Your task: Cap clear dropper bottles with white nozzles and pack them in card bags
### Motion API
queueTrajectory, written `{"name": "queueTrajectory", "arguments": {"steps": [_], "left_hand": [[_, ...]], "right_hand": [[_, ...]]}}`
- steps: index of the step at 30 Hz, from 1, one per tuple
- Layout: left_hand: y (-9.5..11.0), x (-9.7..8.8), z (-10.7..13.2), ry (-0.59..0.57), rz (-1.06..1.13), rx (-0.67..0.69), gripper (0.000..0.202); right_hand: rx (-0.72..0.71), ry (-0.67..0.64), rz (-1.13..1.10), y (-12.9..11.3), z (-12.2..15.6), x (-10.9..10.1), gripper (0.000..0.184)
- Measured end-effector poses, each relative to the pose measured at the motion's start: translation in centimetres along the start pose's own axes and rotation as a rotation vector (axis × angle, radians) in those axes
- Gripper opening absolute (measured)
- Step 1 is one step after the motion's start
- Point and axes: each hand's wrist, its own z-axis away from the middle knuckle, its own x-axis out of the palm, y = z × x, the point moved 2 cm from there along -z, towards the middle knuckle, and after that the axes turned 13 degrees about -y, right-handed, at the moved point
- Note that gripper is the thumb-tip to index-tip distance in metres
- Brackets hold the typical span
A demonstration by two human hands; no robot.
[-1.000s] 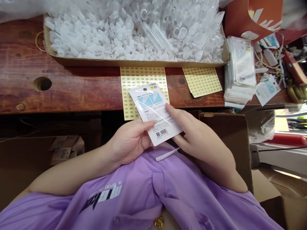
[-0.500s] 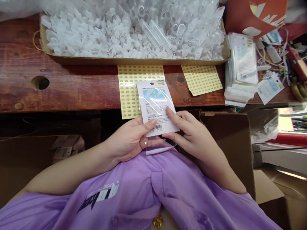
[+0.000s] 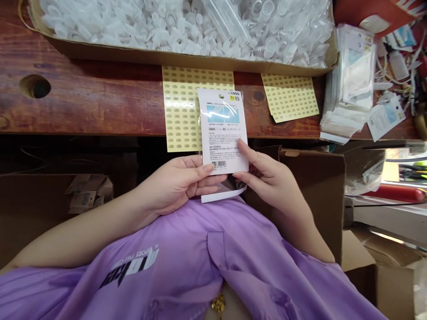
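While you sit at the near edge of the wooden table [image 3: 100, 106], a round hole [image 3: 35, 86] shows in its top toward the left end. Along the far edge, a shallow cardboard tray [image 3: 133, 54] spans most of the table and is heaped with small clear plastic parts [image 3: 167, 18].

Your left hand [image 3: 173, 184] sits below the near edge, over your purple shirt [image 3: 187, 258]. Its fingers are curled and its thumb is pressed on the lower left corner of the sleeved card [image 3: 223, 129].

Just left of the card, a yellow sticker sheet [image 3: 182, 111] lies flat. It touches the tray's front wall and hangs over the near edge, and the card covers its right part.

You hold the card upright between both hands. Its upper half is over the near edge of the table, and its barcode end is down by your fingers. The sleeve's loose flap [image 3: 223, 193] hangs beneath it.

Your right hand [image 3: 267, 178] pinches the card's lower right side, with the index finger along the edge and the thumb under the bottom.

Further right, a second sticker sheet [image 3: 290, 98] lies tilted just in front of the tray. A stack of packed cards [image 3: 347, 89] sits near the right end of the table. A brown cardboard box [image 3: 316, 178] stands below the near edge, beside your right hand.
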Motion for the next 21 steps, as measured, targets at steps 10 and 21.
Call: {"name": "queueTrajectory", "arguments": {"steps": [10, 21], "left_hand": [[-0.2, 0.1, -0.9, 0.063, 0.001, 0.0, 0.016], [-0.3, 1.5, -1.8, -0.07, 0.039, 0.024, 0.019]], "right_hand": [[-0.108, 0.022, 0.046, 0.7, 1.2, -1.8, 0.053], [-0.396, -0.103, 0.635, -4.9, -0.8, 0.7, 0.02]]}}
